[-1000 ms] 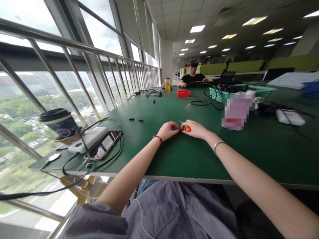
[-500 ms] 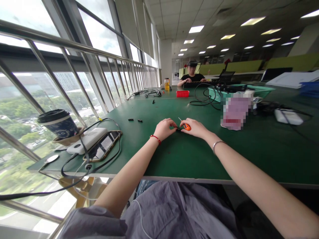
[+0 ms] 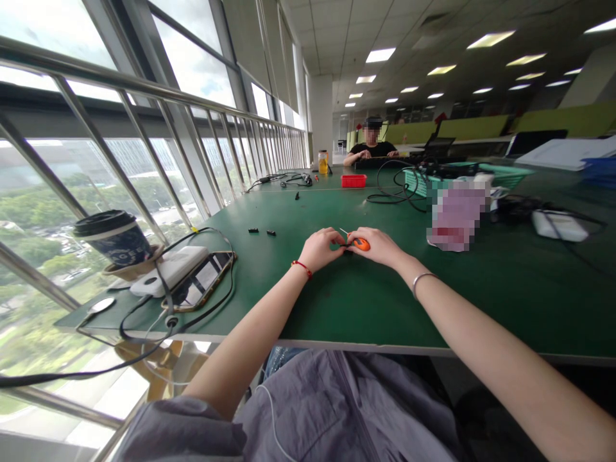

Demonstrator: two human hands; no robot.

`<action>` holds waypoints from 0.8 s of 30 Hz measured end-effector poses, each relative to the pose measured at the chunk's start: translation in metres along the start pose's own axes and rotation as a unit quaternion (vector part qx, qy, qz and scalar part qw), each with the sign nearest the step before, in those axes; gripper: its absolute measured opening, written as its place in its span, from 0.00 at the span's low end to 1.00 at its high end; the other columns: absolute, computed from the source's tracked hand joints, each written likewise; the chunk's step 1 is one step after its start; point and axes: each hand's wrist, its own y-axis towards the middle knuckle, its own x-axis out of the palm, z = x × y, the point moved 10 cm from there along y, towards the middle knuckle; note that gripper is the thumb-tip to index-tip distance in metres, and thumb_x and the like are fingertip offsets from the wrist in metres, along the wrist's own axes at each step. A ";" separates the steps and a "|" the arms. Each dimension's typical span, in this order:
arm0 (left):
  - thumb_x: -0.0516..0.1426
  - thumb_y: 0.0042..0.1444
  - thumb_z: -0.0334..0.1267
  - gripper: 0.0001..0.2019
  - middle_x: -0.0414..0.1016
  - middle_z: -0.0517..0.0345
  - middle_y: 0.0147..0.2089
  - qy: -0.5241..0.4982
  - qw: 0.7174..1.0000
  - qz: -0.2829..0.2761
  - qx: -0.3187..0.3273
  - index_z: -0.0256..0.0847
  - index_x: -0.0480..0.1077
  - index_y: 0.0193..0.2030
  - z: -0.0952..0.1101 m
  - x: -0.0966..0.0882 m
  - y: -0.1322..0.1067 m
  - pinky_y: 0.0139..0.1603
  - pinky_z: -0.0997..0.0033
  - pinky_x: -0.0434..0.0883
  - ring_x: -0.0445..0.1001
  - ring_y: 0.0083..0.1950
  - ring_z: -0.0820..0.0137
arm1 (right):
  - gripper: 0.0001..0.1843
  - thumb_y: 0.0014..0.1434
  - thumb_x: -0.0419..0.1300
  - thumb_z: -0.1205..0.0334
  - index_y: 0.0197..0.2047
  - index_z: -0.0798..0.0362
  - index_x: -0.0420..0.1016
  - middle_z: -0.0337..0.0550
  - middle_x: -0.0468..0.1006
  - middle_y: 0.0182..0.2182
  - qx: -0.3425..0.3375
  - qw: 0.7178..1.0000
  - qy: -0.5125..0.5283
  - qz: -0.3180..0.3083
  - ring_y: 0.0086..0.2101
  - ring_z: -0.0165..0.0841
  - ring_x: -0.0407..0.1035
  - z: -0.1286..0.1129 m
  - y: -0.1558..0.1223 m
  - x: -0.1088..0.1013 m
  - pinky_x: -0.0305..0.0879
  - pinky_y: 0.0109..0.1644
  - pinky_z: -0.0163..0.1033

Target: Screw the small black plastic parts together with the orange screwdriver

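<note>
My left hand (image 3: 321,249), with a red string bracelet at the wrist, pinches a small black part (image 3: 346,247) just above the green table. Close against it, my right hand (image 3: 376,246) is closed on a screwdriver (image 3: 362,244) with an orange handle. The screwdriver's thin metal shaft sticks out up and to the left, away from the black part. My right fingertips also meet the part, which is mostly hidden between the hands. Two small black pieces (image 3: 262,231) lie on the table to the left, and another black piece (image 3: 297,196) lies farther off.
At left stand a paper cup (image 3: 115,239), a white power bank (image 3: 171,271), a phone (image 3: 198,282) and looping cables. A red tray (image 3: 353,181), a jar (image 3: 323,162) and a green basket (image 3: 416,182) are farther back. A person (image 3: 371,144) sits across the table.
The screwdriver's shaft has tipped a little further to the left, and my right fingers have shifted slightly left. My left hand stays nearly in place.
</note>
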 end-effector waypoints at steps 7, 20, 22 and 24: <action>0.58 0.52 0.38 0.08 0.77 0.55 0.40 -0.007 1.000 0.001 -0.004 0.40 0.77 0.36 -0.001 -0.005 0.000 0.46 0.70 0.69 0.74 0.43 0.67 | 0.11 0.55 0.60 0.53 0.39 0.48 0.77 0.43 0.77 0.39 -0.007 1.000 0.017 0.013 0.39 0.35 0.71 0.001 0.000 -0.012 0.63 0.40 0.37; 0.61 0.50 0.38 0.05 0.79 0.58 0.48 -0.067 0.995 -0.071 -0.009 0.43 0.78 0.33 -0.011 0.028 -0.001 0.60 0.63 0.67 0.75 0.51 0.65 | 0.12 0.55 0.59 0.51 0.37 0.48 0.78 0.44 0.79 0.40 0.034 0.995 0.047 0.079 0.41 0.37 0.73 0.026 -0.005 -0.033 0.66 0.46 0.41; 0.61 0.50 0.38 0.05 0.79 0.58 0.48 -0.085 0.994 -0.073 -0.019 0.43 0.79 0.33 -0.015 0.030 -0.001 0.59 0.64 0.68 0.75 0.50 0.65 | 0.12 0.55 0.58 0.51 0.37 0.49 0.77 0.44 0.79 0.40 0.033 0.995 0.052 0.082 0.41 0.37 0.73 0.025 -0.005 -0.034 0.66 0.47 0.41; 0.61 0.50 0.38 0.06 0.79 0.58 0.48 -0.105 0.991 -0.073 -0.028 0.42 0.79 0.33 -0.017 0.030 -0.001 0.58 0.66 0.69 0.76 0.50 0.66 | 0.12 0.55 0.58 0.51 0.37 0.49 0.77 0.44 0.80 0.40 0.036 0.994 0.054 0.082 0.41 0.37 0.73 0.025 -0.005 -0.034 0.66 0.48 0.42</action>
